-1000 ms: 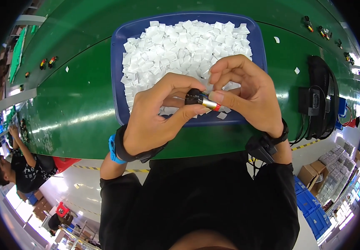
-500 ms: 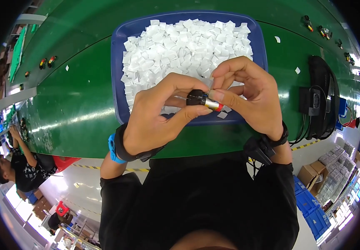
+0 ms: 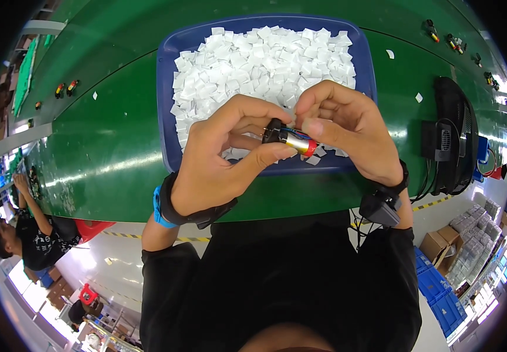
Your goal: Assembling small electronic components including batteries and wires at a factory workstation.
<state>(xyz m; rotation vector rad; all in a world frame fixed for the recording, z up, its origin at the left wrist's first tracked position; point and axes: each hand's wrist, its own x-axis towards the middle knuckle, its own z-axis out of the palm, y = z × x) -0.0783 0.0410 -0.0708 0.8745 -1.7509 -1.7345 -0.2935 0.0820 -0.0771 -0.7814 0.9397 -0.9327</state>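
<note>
Over the near part of a blue tray, my left hand pinches a small battery assembly between thumb and fingers. It has a black round cap with thin metal pins, a silver and yellow body, a red end, and thin wires along its upper side. Close to the wires is my right hand, its fingers curled and its thumb bent in. What its fingertips hold, if anything, is too small to make out. Many small white square pieces fill the tray beneath both hands.
The tray stands on a green table. Similar small assemblies lie far left, and more far right. A black bag-like object with a black box and cables lies on the right. A co-worker sits at the left.
My right hand has drawn slightly right, away from the assembly, baring its wires and more of its body. The assembly has turned a little in my left hand, so its pins show.
</note>
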